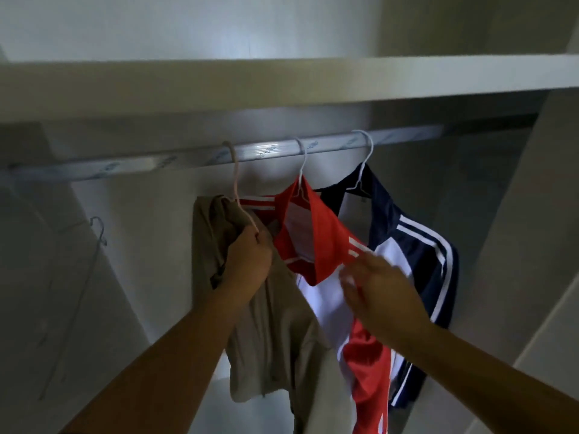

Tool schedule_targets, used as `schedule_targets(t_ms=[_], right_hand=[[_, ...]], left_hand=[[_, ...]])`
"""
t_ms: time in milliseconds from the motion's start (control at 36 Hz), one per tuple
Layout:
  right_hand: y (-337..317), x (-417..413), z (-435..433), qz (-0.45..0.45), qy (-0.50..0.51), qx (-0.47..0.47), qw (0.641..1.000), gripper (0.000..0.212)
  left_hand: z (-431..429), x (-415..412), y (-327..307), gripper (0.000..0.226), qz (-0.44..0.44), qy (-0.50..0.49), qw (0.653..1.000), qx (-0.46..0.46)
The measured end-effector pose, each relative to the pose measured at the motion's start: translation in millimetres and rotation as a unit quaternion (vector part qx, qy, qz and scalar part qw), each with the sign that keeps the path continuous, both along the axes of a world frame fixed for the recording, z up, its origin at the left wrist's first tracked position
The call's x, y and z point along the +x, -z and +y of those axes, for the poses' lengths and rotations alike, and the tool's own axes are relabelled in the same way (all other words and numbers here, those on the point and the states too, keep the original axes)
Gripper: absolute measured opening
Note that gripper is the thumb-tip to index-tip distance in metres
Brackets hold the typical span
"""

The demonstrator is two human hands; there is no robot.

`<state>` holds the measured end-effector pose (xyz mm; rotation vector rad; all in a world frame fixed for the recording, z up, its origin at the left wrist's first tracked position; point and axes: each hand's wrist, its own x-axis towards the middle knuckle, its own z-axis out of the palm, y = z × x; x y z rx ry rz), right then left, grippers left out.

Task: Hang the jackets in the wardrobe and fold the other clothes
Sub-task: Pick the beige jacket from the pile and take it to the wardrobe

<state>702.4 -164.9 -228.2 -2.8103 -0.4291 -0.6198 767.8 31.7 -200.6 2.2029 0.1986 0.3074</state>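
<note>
The left hand [247, 261] grips the neck of a pink hanger [236, 189] carrying a beige jacket [275, 333], mid-frame. The right hand [382, 296], blurred, spreads its fingers against the red jacket [316, 227]. Further right hangs a navy jacket [416, 242]. All three hook over the rail [269, 150], which runs bare towards the left edge.

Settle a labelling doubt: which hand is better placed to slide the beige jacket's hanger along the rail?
Left. The left hand grips the pink hanger at the collar of the beige jacket; the right hand is open beside the red jacket.
</note>
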Motion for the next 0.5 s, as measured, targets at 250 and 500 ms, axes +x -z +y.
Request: schedule_targets(t_ms=[250, 500], right_hand=[[3.1, 8.3, 4.6, 0.178, 0.157, -0.058, 0.97, 0.025], [-19.5, 13.4, 3.3, 0.113, 0.131, 0.055, 0.983, 0.042]], left_hand=[[15.1, -3.8, -23.2, 0.035, 0.079, 0.028, 0.995, 0.056], [17.8, -10.9, -32.5, 0.033, 0.114, 0.036, 0.991, 0.068]])
